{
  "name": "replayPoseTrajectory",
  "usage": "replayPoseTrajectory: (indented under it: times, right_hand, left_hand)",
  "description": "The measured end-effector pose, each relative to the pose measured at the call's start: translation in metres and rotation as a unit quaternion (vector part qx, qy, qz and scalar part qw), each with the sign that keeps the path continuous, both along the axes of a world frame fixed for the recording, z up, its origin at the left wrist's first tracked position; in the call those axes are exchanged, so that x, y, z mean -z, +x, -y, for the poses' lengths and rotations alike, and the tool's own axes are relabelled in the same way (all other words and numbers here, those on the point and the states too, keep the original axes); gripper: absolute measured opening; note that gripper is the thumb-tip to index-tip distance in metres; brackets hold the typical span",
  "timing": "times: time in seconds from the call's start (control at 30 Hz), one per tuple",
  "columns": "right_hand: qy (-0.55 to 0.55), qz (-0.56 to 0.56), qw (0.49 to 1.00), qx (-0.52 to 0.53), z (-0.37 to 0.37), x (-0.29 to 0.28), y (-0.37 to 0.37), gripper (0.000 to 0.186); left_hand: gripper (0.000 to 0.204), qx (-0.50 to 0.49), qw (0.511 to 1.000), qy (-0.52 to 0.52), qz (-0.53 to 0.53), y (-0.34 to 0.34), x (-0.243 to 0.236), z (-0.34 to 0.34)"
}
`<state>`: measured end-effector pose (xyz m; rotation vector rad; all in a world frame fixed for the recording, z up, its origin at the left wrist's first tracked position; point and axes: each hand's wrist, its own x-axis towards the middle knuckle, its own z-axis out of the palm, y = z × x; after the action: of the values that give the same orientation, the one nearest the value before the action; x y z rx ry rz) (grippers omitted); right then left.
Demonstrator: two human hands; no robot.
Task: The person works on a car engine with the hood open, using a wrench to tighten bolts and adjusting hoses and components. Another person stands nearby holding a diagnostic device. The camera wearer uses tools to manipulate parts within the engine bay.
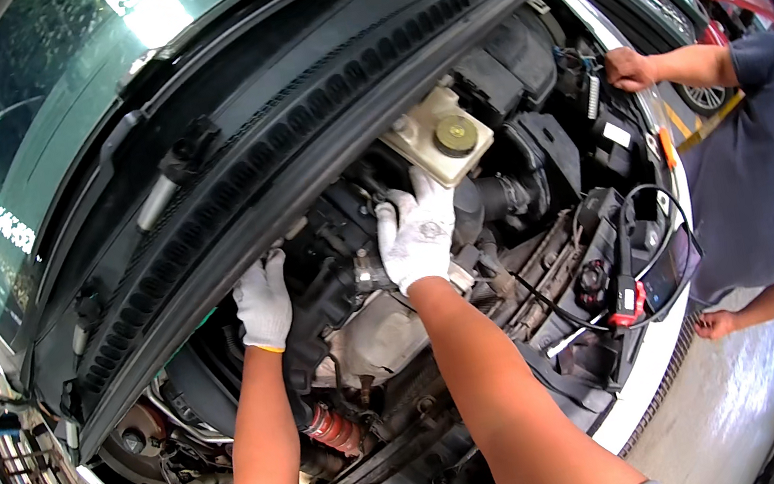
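Observation:
Both my hands wear white knit gloves and reach to the back of an open engine bay. My left hand (264,302) is at the rear edge, its curled fingers partly hidden below the black cowl panel (324,100); what they hold does not show. My right hand (421,231) is just below the cream fluid reservoir (422,140) with its dark yellow cap (455,135). Its fingers are spread, the tips among dark parts beside the reservoir. Between my hands lie black engine parts (321,242). A dusty metal cover (376,335) sits nearer me.
Another person (746,144) stands at the right, one hand (628,69) on the car's edge. A red-and-black clamp-like tool (628,303) with a black cable rests at the right front. A ribbed orange-red hose (334,431) runs beside my left forearm. The windshield (63,111) rises behind.

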<state>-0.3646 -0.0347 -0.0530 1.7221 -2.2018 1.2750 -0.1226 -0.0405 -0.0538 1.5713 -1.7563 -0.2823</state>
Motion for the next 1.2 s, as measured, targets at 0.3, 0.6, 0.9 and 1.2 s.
replayPoseTrajectory:
  times: [0.3, 0.6, 0.9, 1.2]
  right_hand:
    - [-0.013, -0.021, 1.0, -0.003, 0.003, 0.011, 0.007, 0.024]
    - [-0.005, -0.012, 1.0, -0.027, 0.006, 0.015, 0.008, 0.028]
    - [-0.045, -0.045, 0.997, -0.037, 0.008, 0.026, 0.003, 0.027]
    - [-0.055, -0.02, 0.998, -0.024, 0.008, 0.022, 0.004, 0.025]
  left_hand:
    - [0.032, -0.067, 0.994, 0.083, 0.03, -0.005, -0.015, -0.003]
    - [0.051, -0.162, 0.969, 0.01, 0.187, 0.004, 0.019, 0.008]
    - [0.033, -0.047, 0.998, -0.008, 0.04, 0.005, 0.01, 0.002]
    - [0.029, -0.088, 0.992, 0.041, 0.078, 0.0, 0.003, 0.004]
